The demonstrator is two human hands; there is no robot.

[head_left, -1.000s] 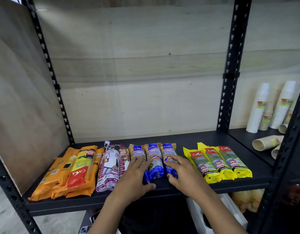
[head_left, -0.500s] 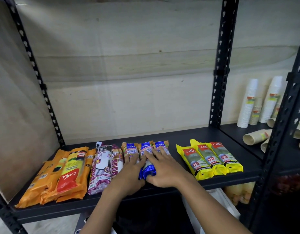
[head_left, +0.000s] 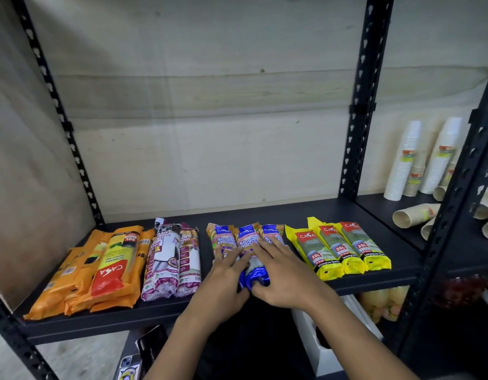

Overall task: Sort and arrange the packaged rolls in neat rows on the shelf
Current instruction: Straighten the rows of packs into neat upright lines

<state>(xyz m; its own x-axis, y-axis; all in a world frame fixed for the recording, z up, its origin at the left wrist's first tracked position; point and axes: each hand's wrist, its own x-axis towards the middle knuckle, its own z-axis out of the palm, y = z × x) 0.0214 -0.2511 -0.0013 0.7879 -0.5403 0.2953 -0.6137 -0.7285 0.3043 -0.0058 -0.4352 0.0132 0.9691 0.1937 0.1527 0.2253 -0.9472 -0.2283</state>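
Observation:
On the black shelf (head_left: 278, 212) lie four groups of packaged rolls, side by side. From left to right they are orange packs (head_left: 105, 267), purple-and-white rolls (head_left: 168, 259), three blue rolls (head_left: 247, 237) and three yellow rolls (head_left: 341, 248). My left hand (head_left: 226, 278) lies on the left blue roll with its fingers spread over it. My right hand (head_left: 281, 272) covers the right blue roll, its thumb curled at the front end of the middle one. The two hands press the blue rolls together, hiding their lower halves.
Perforated black uprights (head_left: 358, 133) frame the bay, backed by a plywood wall. Stacks of white paper cups (head_left: 402, 160) stand on the neighbouring shelf at right, with some cups lying down (head_left: 413, 215). A white box (head_left: 325, 349) sits below, and a phone (head_left: 127, 366) at bottom left.
My hands have drawn closer together on the blue rolls, and the rolls now sit bunched tight. A gap shows between them and the purple-and-white rolls. The camera has shifted slightly.

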